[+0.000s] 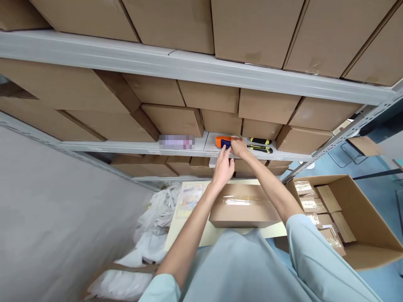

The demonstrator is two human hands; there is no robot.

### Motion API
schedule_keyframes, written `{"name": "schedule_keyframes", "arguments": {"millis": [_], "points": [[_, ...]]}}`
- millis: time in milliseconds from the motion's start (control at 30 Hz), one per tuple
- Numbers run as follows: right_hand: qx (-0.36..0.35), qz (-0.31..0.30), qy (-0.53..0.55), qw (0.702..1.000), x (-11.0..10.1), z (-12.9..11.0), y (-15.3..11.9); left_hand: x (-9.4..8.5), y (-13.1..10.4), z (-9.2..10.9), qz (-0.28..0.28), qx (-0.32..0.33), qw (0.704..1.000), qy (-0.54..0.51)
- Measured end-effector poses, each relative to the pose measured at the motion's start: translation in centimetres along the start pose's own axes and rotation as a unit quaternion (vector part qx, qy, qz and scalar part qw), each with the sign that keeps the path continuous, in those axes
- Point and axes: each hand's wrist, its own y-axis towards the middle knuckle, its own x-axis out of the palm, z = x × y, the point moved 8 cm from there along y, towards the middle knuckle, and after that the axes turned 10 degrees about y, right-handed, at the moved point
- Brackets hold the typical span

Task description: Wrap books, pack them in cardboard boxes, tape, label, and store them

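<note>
An orange and dark blue tape dispenser (pixel 223 141) lies on the middle shelf ledge, partly hidden by my hands. My right hand (pixel 239 147) is closed around its right end. My left hand (pixel 223 167) reaches up from below with fingers stretched out, the tips at or close to the dispenser's lower edge; whether they touch it I cannot tell. Just right of my right hand lie two black and yellow utility knives, an upper one (pixel 260 141) and a lower one (pixel 263 149). Below my forearms a taped cardboard box (pixel 244 205) rests on the pale table.
Cardboard boxes fill the shelves above and behind the metal shelf beam (pixel 189 67). At right stands a large open carton (pixel 371 209) with several small taped boxes. White plastic bags (pixel 157 222) heap up left of the pale table (pixel 176 226), beside a grey wall (pixel 63 209).
</note>
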Motion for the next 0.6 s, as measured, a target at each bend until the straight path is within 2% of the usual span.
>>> {"name": "schedule_keyframes", "arguments": {"millis": [100,200,300,367,400,433,500,600], "points": [[-0.002,0.001,-0.002,1.000,0.7,-0.2,0.0,-0.7,-1.4,-0.8,-0.002,-0.010,1.000,-0.014],[-0.011,0.057,0.009,0.998,0.5,0.9,-3.7,-2.4,-4.6,-3.3,-0.010,-0.035,0.999,-0.022],[0.001,0.130,0.040,0.991,0.7,3.3,-12.0,-5.1,-9.9,-6.9,-0.006,-0.093,0.995,-0.022],[0.047,0.140,0.068,0.987,2.1,5.2,-18.6,-6.3,-13.6,-8.6,-0.012,-0.148,0.989,-0.010],[0.086,0.138,0.080,0.983,3.1,6.2,-21.7,-6.3,-15.2,-9.0,-0.024,-0.172,0.985,-0.003],[0.133,0.133,0.088,0.978,4.4,7.0,-24.4,-6.0,-16.4,-9.0,-0.038,-0.192,0.981,0.007],[0.233,0.126,0.094,0.960,6.9,8.4,-28.3,-4.2,-17.9,-8.1,-0.067,-0.216,0.974,0.026],[0.356,0.126,0.103,0.920,9.9,10.1,-30.8,-0.5,-17.9,-6.4,-0.083,-0.231,0.968,0.054]]}}
